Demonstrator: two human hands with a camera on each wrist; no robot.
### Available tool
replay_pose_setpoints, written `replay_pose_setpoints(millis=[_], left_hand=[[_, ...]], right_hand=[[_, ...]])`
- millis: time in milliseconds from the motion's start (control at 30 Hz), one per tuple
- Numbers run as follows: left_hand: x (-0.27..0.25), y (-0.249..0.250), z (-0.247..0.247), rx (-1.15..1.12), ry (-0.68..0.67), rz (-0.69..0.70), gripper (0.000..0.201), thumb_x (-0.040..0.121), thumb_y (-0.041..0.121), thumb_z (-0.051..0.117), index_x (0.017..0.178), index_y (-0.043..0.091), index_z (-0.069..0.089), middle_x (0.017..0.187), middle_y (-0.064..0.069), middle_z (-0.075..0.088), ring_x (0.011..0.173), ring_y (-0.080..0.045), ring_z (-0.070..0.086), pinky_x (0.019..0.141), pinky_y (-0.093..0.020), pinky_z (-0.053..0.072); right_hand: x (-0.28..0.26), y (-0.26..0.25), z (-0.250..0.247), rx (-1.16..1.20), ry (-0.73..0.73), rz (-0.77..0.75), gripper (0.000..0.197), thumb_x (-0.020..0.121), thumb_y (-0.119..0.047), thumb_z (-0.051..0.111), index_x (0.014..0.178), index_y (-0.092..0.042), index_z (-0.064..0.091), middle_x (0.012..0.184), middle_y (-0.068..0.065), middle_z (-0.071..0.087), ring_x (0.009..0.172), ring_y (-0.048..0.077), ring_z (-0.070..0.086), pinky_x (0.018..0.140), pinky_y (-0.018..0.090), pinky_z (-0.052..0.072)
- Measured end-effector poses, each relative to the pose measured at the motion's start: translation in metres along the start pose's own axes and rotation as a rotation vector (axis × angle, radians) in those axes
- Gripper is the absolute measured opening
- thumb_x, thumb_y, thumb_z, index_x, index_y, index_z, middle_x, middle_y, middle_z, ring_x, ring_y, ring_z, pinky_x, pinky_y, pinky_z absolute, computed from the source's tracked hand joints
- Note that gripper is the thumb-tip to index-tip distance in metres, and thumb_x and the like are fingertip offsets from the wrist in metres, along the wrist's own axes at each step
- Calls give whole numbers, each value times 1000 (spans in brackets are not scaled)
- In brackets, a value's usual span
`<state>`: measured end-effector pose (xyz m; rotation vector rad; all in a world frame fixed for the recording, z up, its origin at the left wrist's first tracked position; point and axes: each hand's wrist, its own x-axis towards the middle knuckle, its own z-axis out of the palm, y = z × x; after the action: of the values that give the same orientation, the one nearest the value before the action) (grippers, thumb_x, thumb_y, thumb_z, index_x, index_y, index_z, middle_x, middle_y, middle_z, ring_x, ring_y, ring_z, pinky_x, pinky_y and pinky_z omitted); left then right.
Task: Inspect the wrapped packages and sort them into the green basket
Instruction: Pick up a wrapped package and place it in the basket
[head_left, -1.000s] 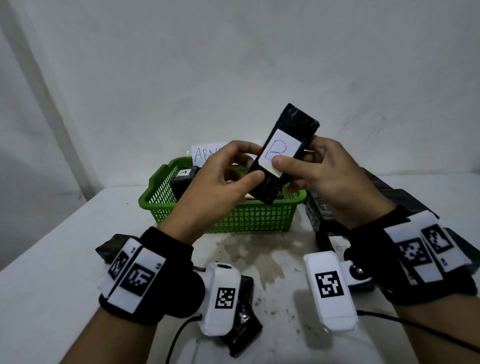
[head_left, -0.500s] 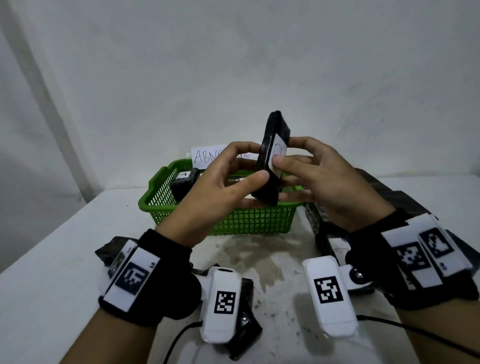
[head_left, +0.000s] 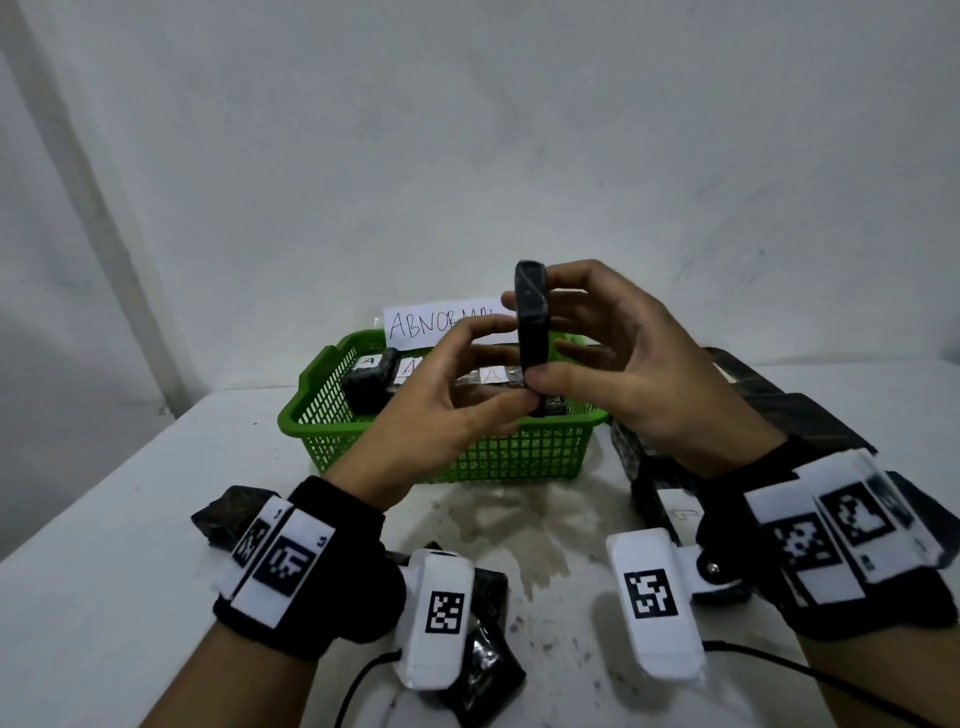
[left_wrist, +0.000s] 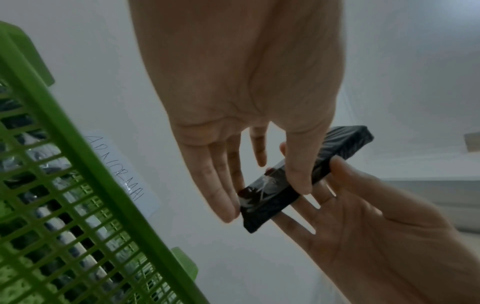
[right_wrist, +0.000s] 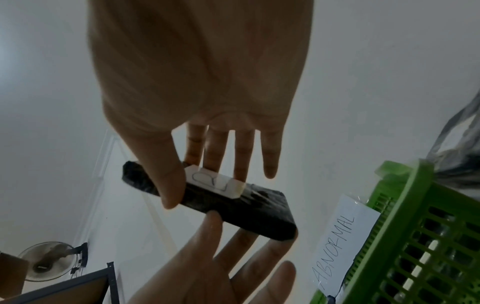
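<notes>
Head view, package (head_left: 531, 332) upright — between both hands' grip

Both bare hands, left hand (head_left: 441, 410) and right hand (head_left: 639, 384), wear black wrist straps (head_left: 332, 566) with white tags printed with black square codes. White camera pods (head_left: 439, 618) with the same codes hang under each wrist. A black cable (head_left: 810, 675) trails from the right pod.

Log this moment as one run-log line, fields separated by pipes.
step: inspect | black wrapped package edge-on above green basket | left hand pinches | right hand pinches | label faces right palm | not yet sorted
</notes>
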<state>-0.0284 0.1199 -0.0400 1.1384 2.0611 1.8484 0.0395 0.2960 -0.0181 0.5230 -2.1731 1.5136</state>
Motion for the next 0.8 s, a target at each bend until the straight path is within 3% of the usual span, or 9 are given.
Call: replay_pose_setpoints(millis=[133, 233, 333, 467, 567, 633, 733, 800], left_hand=[[1, -4, -1, -35, 7, 59, 58, 83, 13, 72, 136, 21, 50, 130, -2, 63, 106, -25, 71, 88, -42, 58], [2, -8, -3, -66, 11, 74, 49, 87, -1, 68, 130, 20, 54, 129, -7, 62, 108, -27, 69, 86, -40, 59], [2, -9, -2, -61, 20, 119, 48, 85, -1, 70, 124, 26, 57, 127, -9, 61, 108, -27, 69, 88, -41, 58], [2, -7, -2, 18, 39, 160, 47, 84, -1, 72, 119, 27, 60, 117, -19, 61, 99, -23, 73, 85, -34, 58], [1, -4, -5, 72, 55, 137, 43, 85, 3, 73, 115, 32, 63, 104, -24, 63, 91, -28, 73, 85, -37, 60], [1, -3, -5, 122, 36, 57, 37, 90, 7, 69, 115, 35, 62, 94, -17, 68, 90, -26, 73, 85, -39, 59], [0, 3, -3, 46, 45, -86, 20, 102, 23, 52, 119, 29, 62, 93, -13, 76, 83, -28, 75, 74, -37, 59], [-2, 8, -4, -50, 44, -150, 37, 100, 43, 44, 122, 20, 63, 94, -15, 76, 77, -28, 73, 66, -34, 57]], right_hand=[[-2, -6, -5, -28, -54, 2, 51, 74, -22, 81, 120, -22, 58, 123, -4, 71, 122, 11, 63, 107, 45, 48], [-2, -15, -7, 24, -56, 3, 39, 79, -36, 77, 112, -21, 63, 114, -2, 74, 112, 12, 69, 97, 37, 55], [-2, -20, -1, 84, 4, -7, 21, 83, -30, 71, 100, -17, 67, 107, 7, 76, 99, 19, 74, 90, 44, 60], [0, -19, 7, 87, 128, -32, 17, 80, -24, 73, 91, -12, 68, 94, 12, 78, 87, 26, 77, 82, 54, 61], [0, -17, 7, 111, 165, -27, 13, 83, -17, 78, 89, -11, 67, 91, 13, 78, 84, 30, 77, 79, 54, 62], [-1, -17, 5, 113, 161, -13, 14, 84, -15, 78, 92, -8, 68, 94, 14, 78, 88, 29, 77, 82, 51, 62], [-1, -13, 5, 25, 147, -42, 28, 78, -22, 80, 101, -12, 67, 104, 4, 78, 99, 19, 75, 91, 45, 59], [0, -8, 10, -21, 133, -42, 39, 81, -29, 76, 114, -17, 62, 108, -3, 78, 102, 15, 74, 90, 44, 59]])
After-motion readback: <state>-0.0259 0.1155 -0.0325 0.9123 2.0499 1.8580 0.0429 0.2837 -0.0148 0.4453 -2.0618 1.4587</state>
